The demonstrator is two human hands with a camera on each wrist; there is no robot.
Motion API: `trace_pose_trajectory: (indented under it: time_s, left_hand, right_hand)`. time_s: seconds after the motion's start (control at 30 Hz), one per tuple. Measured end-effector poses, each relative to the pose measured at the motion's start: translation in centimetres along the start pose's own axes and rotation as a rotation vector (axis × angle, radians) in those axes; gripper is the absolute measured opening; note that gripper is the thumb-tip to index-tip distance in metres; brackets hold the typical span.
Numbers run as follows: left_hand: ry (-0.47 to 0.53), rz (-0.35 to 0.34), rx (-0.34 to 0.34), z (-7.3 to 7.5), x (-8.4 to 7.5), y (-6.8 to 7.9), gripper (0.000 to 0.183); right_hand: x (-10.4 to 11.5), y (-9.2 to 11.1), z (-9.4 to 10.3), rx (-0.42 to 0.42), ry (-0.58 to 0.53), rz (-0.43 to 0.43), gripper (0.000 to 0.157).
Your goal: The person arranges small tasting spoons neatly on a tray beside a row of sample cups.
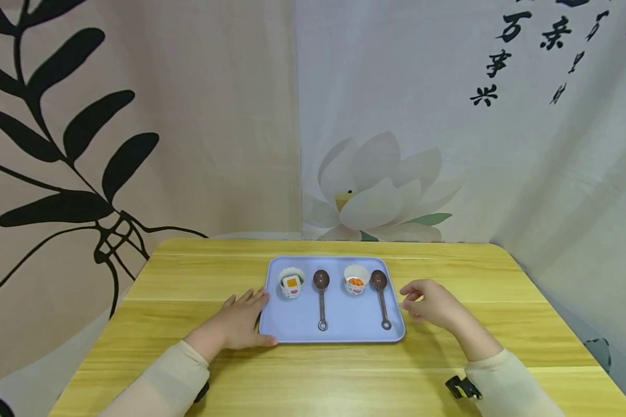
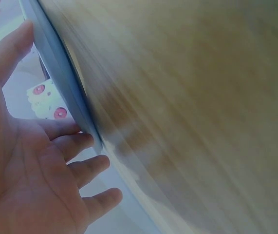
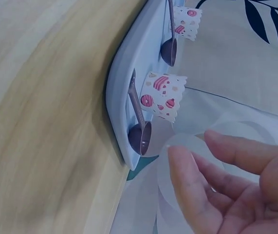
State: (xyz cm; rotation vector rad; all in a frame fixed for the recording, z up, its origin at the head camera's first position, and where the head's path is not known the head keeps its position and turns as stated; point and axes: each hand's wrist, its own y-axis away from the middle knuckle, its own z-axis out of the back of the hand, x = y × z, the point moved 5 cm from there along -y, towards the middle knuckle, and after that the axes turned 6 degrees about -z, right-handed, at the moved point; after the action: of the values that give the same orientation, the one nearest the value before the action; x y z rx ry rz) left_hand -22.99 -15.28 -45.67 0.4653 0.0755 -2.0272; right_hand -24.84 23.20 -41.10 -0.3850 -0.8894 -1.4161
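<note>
A pale blue rectangular tray [image 1: 298, 321] lies on the wooden table. My left hand [image 1: 239, 323] touches its left side, fingers extended along the edge and thumb at the near left corner. Off the tray's right edge, my right hand [image 1: 432, 302] hovers with fingers loosely bent and nothing between them. On the tray stand two patterned paper cups: the left cup [image 1: 292, 294] contains a white piece with an orange-yellow square, the right cup [image 1: 353, 289] has orange pieces inside. A brown spoon [image 1: 321, 280] lies between the cups, and another brown spoon [image 1: 379, 280] lies nearest my right hand.
The wooden table [image 1: 313, 382] extends around the tray on every side. Behind its far edge hangs a curtain [image 1: 229, 145] printed with dark leaves, a pale lotus and black characters. A small black device [image 1: 463, 387] sits at my right sleeve.
</note>
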Motion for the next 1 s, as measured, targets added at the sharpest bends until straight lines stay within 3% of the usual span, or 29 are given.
trace_pose_trajectory:
  time_s: [0.43,1.0]
  left_hand:
    - [0.031,-0.022,0.002,0.2,-0.2,0.0,0.108]
    - [0.01,-0.025,0.003,0.2,0.1,0.2,0.105]
  right_hand:
    - [-0.5,1.0,1.0,0.003,-0.015,0.012,0.037]
    - [-1.5,1.4,3.1,-0.058,0.151,0.068,0.045]
